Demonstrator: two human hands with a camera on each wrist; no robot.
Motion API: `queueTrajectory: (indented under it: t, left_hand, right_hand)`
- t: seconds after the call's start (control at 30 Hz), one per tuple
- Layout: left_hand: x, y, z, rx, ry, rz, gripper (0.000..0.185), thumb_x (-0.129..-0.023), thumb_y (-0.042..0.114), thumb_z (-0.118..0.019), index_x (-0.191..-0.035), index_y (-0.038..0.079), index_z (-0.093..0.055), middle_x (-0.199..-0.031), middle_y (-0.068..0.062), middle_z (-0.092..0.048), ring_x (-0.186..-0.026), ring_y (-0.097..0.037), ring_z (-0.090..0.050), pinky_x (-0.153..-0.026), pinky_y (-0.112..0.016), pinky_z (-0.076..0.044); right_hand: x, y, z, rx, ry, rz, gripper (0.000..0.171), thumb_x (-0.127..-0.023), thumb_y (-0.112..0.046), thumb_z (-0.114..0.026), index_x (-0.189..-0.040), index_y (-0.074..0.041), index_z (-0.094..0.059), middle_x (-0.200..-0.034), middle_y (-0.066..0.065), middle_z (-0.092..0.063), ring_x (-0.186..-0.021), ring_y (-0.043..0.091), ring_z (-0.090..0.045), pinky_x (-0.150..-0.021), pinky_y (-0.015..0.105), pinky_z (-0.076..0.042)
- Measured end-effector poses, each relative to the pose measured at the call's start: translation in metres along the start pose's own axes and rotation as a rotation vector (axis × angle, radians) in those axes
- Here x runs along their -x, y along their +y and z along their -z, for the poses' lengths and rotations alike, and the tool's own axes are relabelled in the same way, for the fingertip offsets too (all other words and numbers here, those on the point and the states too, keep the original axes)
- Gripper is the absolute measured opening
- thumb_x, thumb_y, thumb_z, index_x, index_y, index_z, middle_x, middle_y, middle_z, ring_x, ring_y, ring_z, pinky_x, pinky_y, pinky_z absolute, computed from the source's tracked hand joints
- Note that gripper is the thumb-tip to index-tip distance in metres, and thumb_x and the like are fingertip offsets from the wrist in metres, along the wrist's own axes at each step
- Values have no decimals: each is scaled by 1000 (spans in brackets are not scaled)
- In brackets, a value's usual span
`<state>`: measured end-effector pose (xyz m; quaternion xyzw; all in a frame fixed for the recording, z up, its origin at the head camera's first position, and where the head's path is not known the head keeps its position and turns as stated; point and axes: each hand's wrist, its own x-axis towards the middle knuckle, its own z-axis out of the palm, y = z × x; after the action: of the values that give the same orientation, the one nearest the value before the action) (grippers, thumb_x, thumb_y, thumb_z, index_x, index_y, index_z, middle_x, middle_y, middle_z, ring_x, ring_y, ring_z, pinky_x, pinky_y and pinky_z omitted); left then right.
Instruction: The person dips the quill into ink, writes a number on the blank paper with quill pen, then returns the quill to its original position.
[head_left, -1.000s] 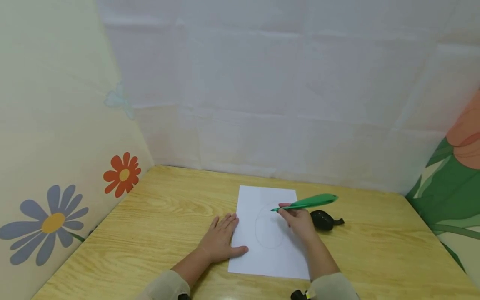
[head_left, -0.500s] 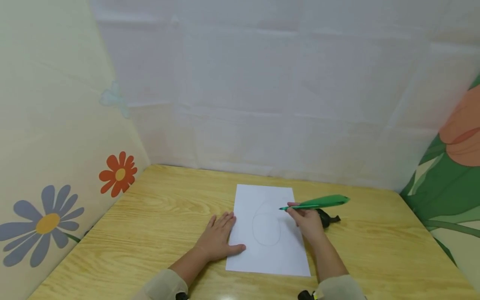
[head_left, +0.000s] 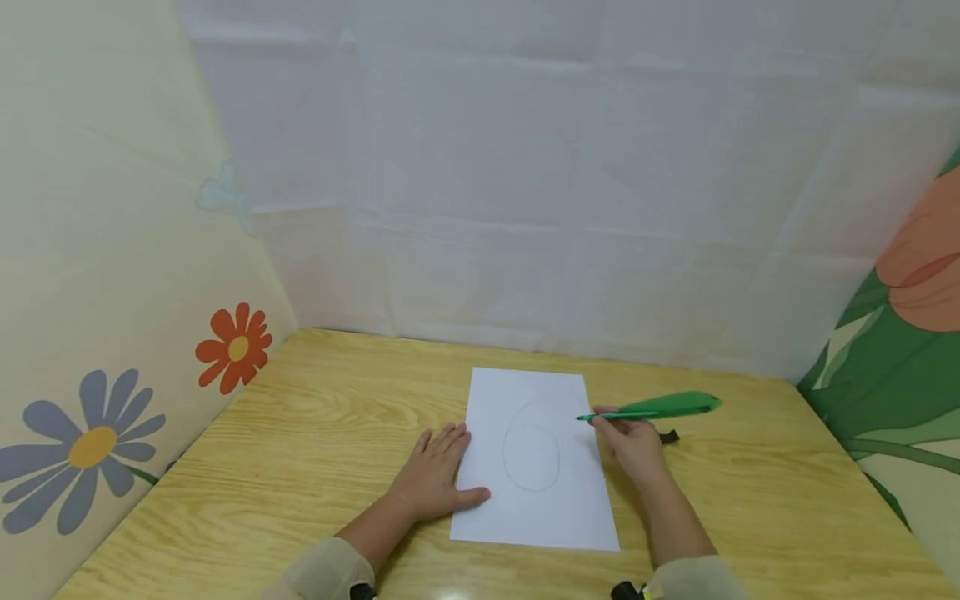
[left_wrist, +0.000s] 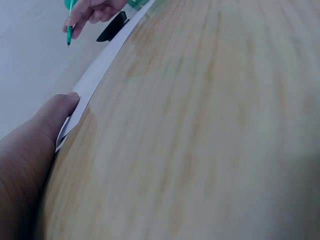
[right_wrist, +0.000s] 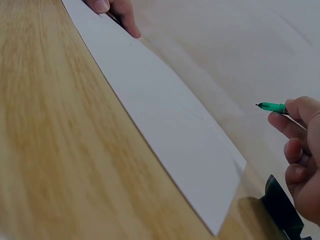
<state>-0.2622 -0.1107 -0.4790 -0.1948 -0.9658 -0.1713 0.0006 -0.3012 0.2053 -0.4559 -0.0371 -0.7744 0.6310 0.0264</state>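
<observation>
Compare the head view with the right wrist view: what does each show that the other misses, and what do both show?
Only the head view shows the flower decals, the green pen's broad leaf-shaped end and the faint oval drawn on the paper. Only the right wrist view shows the pen tip close up, lifted off the sheet. Both show the white paper on the wooden table, the left hand on the paper's edge, and the right hand holding the pen.

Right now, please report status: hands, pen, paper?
Left hand flat on paper edge. Right hand grips green pen, tip lifted off sheet. Black object behind right hand.
</observation>
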Motion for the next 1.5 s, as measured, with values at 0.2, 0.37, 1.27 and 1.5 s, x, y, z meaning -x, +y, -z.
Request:
queueTrajectory:
  t: [0.2, 0.37, 1.27, 1.5]
  left_hand:
    - [1, 0, 0, -9, 10, -11, 98, -81, 67, -61, -148, -2, -39, -158, -16, -35, -148, -33, -28, -120, -58, -15]
    - [0, 1, 1, 0, 4, 0, 98, -81, 67, -61, -148, -2, -38, -158, -15, -34, -149, -33, -27, -121, -57, -15]
    - [0, 1, 0, -11, 0, 6, 98, -82, 68, -59, -148, -1, -38, -158, -15, -34, -149, -32, -27, -121, -56, -15]
    - [-2, -1, -3, -9, -1, 8, 98, -82, 69, -58, -149, 0, -37, -159, -14, -32, -150, -32, -26, -122, -56, -14]
  right_hand:
    - [-2, 3, 13, 55, 39, 3, 38, -93, -21, -68, -124, 2, -65, -75, -6, -63, -57, 5, -44, -55, 19, -41]
    - [-4, 7, 25, 97, 65, 10, 39, -93, -23, -67, -124, 2, -65, -77, -9, -66, -56, 4, -44, -55, 19, -42]
    - [9, 7, 71, 133, -8, -10, 48, -97, -33, -62, -133, -1, -55, -90, -29, -69, -89, -4, -61, -67, 18, -47]
    - [12, 7, 70, 105, -55, 88, 44, -102, -30, -52, -131, 3, -52, -105, -23, -70, -92, -5, -60, -74, 19, -51]
